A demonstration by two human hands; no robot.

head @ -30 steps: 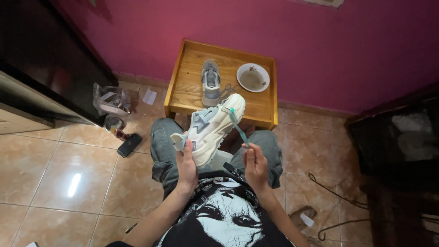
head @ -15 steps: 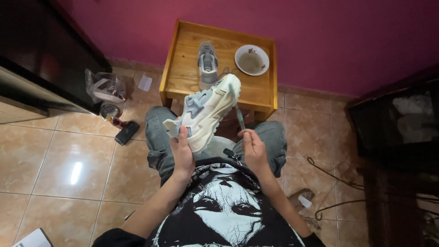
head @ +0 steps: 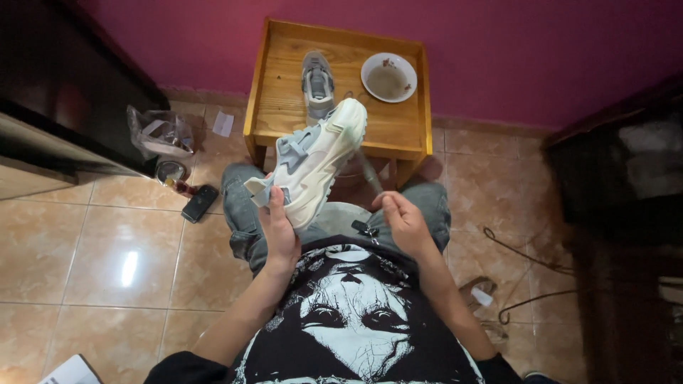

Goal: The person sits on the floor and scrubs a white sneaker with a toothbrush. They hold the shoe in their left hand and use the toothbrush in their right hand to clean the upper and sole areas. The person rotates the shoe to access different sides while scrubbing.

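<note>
A white sneaker with grey straps [head: 316, 160] is held over my lap, toe pointing up toward the table. My left hand [head: 279, 229] grips it at the heel. My right hand [head: 403, 222] is closed around a thin brush [head: 370, 174], blurred by motion, which sticks up just right of the sneaker without touching it. The matching grey and white sneaker [head: 318, 84] lies on the small wooden table [head: 284, 114] ahead. Beside it stands a white bowl [head: 388, 77] with cloudy brownish liquid.
A black phone [head: 200, 203], a small round tin [head: 169, 173] and a clear plastic bag [head: 160, 131] lie on the tiled floor at the left, by a dark cabinet [head: 64, 107]. Cables [head: 526, 259] trail on the right near dark furniture [head: 626, 178]. Small dark keys [head: 364, 229] rest on my lap.
The brush has come off the sneaker's side and now sits to its right. My left hand has kept hold of the sneaker, and the view has tilted slightly downward.
</note>
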